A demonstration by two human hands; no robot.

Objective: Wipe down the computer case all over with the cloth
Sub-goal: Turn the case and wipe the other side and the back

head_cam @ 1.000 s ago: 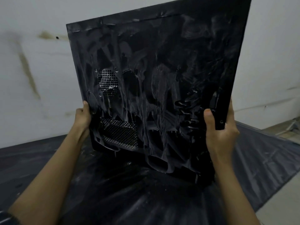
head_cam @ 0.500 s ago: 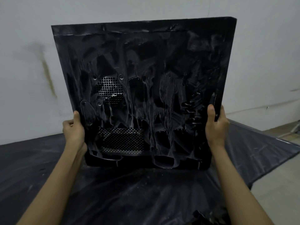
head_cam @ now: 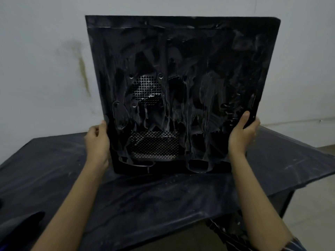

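Case (head_cam: 181, 51) wiping is looking far from finished to us. Nearest, the dark sheet (head_cam: 163, 205) is lying dusty and streaked, and we are seeing no cloth on it that we can be sure of. Beyond, our left hand (head_cam: 97, 140) is clamping the case's left edge, thumb in front, fingers hidden behind. Our right hand (head_cam: 241, 134) is gripping the right edge likewise, fingers curling round the back. We are holding the case upright, broad face toward us, lower edge at the sheet; whether touching, we cannot tell. That face is running with pale smears and drips over its vents (head_cam: 154, 147). Behind, the wall (head_cam: 36, 42) is showing a stain (head_cam: 83, 73). With neither hand holding a cloth, we are judging this whole face left to wipe.
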